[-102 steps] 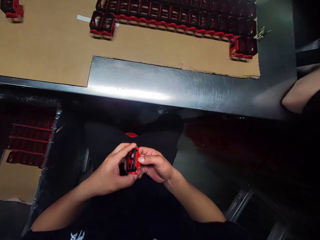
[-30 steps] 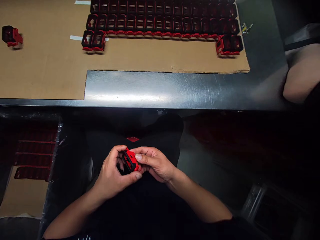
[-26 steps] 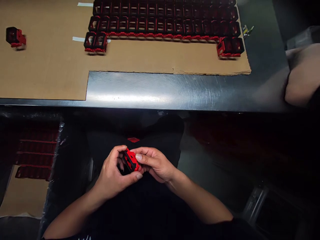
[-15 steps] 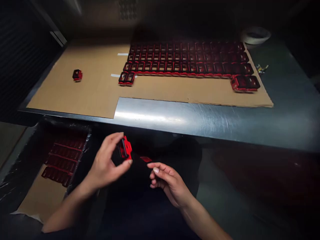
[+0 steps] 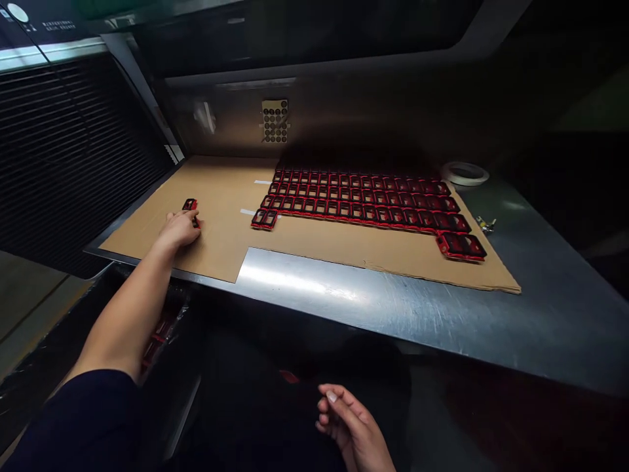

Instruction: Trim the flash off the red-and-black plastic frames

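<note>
Grasping a red-and-black piece (image 5: 196, 222) at nine o'clock in the head view, the left hand (image 5: 179, 229) has its grip wrapped over it on the cardboard (image 5: 221, 242) and hides most of it. A second piece (image 5: 194, 204) sits just beyond, on the twelve o'clock side of the hand. At half past five, the right hand (image 5: 354, 423) hangs apart from the metal worktop (image 5: 565, 314), fingers curled and thumb near the forefinger; whether that grip holds anything cannot be told.

Nearer the middle, toward ten o'clock, a pair of pieces (image 5: 264, 219) stands side by side near a white strip (image 5: 247, 212). Rows of similar frames (image 5: 369, 204) stretch across the cardboard from twelve toward two o'clock, with a short group (image 5: 462, 246) in front at three o'clock. Farther out lie a small metallic item (image 5: 486, 225) at three and a roll of tape (image 5: 466, 181) between two and three. Lettering on the machine panel (image 5: 59, 26) at ten o'clock is too small to read. A sheet of round dark spots (image 5: 275, 121) is on the back wall (image 5: 344, 111) at eleven. Below the worktop at eight o'clock, more red parts (image 5: 156, 331) show.
</note>
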### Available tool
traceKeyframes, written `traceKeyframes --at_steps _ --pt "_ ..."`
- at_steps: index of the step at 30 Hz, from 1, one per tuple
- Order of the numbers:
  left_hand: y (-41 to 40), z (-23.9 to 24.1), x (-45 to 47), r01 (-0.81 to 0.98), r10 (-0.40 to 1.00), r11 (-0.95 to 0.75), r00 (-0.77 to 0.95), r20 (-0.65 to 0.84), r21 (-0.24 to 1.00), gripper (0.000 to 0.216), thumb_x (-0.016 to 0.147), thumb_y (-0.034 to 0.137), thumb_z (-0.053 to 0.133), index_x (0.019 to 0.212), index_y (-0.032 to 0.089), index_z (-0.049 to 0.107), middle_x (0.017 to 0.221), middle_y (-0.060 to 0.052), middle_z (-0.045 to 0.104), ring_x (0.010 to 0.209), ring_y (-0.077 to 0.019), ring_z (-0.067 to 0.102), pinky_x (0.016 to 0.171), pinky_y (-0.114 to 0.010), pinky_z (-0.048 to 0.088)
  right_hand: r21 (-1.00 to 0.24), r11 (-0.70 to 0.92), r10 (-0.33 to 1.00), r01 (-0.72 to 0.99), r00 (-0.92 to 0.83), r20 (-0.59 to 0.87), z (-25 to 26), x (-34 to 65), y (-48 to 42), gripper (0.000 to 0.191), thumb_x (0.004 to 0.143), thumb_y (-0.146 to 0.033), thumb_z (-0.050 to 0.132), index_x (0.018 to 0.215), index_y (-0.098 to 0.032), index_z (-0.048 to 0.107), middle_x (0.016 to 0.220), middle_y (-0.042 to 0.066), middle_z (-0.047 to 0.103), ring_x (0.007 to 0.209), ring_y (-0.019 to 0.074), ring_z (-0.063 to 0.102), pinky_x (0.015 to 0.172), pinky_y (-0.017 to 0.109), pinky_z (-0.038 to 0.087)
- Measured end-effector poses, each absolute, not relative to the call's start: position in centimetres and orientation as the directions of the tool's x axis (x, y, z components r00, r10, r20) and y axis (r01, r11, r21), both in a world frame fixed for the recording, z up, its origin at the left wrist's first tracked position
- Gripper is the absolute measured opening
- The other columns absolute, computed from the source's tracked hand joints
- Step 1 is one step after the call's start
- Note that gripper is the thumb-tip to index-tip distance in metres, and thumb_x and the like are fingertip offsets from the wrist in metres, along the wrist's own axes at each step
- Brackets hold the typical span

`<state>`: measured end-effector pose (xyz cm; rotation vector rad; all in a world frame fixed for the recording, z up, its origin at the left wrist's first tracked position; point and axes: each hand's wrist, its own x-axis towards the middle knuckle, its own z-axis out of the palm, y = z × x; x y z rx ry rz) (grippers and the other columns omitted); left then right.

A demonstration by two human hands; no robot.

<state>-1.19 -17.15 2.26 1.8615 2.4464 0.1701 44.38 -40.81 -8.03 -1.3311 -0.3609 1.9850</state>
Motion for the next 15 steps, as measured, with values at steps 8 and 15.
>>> traceKeyframes --at_steps 8,15 --pt "-15.2 2.1 -0.6 0.978 0.966 0.196 -0.205 0.157 0.071 0.053 0.080 0.017 0.055 0.133 0.012 0.059 0.155 -0.017 0.045 0.150 -0.0435 0.009 0.115 -0.065 0.007 -0.611 -0.683 0.713 -0.401 -0.183 -0.677 -8.6 43.2 -40.4 0.046 0.062 -0.055 0.090 0.084 -0.017 0.076 0.071 0.002 0.067 0.063 0.0132 0.059 0.062 0.027 0.049" --pt "-14.7 1.5 9.7 0.986 0.977 0.017 -0.052 0.207 0.168 0.051 0.088 0.037 0.054 0.136 0.020 0.057 0.146 -0.009 0.055 0.134 -0.0300 0.047 0.113 -0.042 0.036 -0.646 -0.685 0.723 -0.337 -0.201 -0.661 -9.3 42.8 -40.7 0.050 0.060 -0.059 0.090 0.081 -0.017 0.074 0.069 0.001 0.066 0.059 0.0105 0.058 0.061 0.025 0.049"
